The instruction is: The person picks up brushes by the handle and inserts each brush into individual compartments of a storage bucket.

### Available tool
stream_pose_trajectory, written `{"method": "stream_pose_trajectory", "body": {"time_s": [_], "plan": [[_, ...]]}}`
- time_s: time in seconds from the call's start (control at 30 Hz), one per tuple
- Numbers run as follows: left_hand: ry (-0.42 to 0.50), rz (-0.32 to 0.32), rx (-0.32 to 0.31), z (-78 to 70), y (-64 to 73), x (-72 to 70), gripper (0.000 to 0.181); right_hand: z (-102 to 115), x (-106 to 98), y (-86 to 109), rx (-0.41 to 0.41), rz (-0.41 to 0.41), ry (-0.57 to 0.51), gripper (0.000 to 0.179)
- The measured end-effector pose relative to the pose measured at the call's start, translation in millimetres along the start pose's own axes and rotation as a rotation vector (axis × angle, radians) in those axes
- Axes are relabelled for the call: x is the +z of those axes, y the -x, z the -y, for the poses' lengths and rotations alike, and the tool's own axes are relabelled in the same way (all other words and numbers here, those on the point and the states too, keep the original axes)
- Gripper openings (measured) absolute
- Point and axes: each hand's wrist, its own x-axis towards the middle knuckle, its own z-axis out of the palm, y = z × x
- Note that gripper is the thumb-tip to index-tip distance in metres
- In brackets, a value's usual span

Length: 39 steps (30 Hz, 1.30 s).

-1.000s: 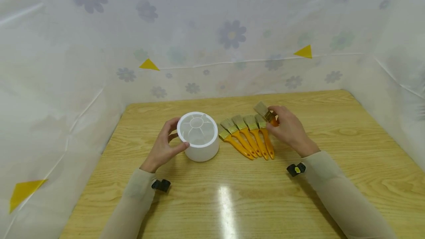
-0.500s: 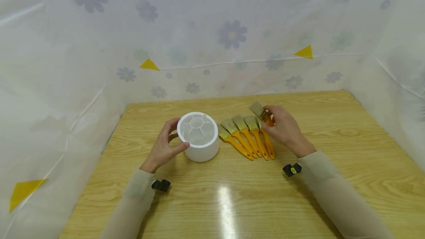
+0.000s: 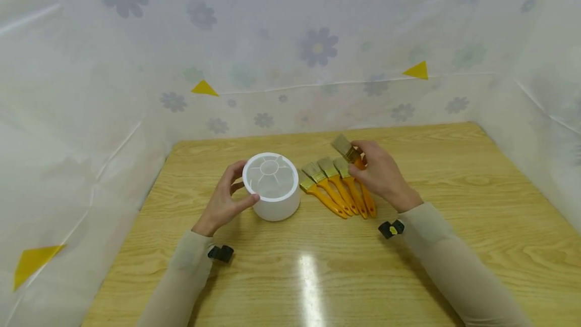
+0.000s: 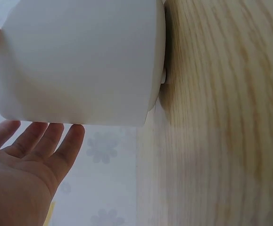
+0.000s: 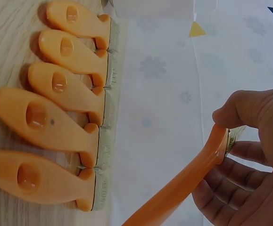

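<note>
Around the side of a white round container point(image 3: 276, 211) my left hand point(image 3: 224, 203) is placed, thumb on the near rim and fingers along the far left side. In the left wrist view, the fingertips touch the container's wall point(image 4: 79, 61). The container stands upright on the table, its top a disc with a ring and spokes. My right hand point(image 3: 383, 175) pinches a paintbrush point(image 3: 343, 146) near its metal band, bristles up and to the left. In the right wrist view, its orange handle point(image 5: 178, 186) slants down. Below lie several matching paintbrushes point(image 3: 324, 198), fanned side by side.
The wood-grain table point(image 3: 263, 276) reaches back to a flower-patterned sheet point(image 3: 281, 49), with plain white sheeting at both sides. Yellow triangles point(image 3: 205, 88) mark the sheeting. The fanned brushes lie immediately right of the container.
My right hand has moved left with the paintbrush, from beyond the rightmost lying brush to above the right end of the fan. The left hand and container have stayed still.
</note>
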Motion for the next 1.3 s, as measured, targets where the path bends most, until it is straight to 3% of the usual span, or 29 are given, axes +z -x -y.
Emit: {"method": "stream_pose_trajectory", "body": {"time_s": [0.27, 1.3], "plan": [[0.003, -0.002, 0.003, 0.0, -0.5, -1.4, 0.076, 14.1, 2.1, -5.5, -0.021, 0.015, -0.036, 0.051], [0.003, -0.006, -0.023, -1.5, -0.2, 0.4, 0.076, 53.2, 19.1, -20.0, -0.138, -0.055, -0.111, 0.049]]}}
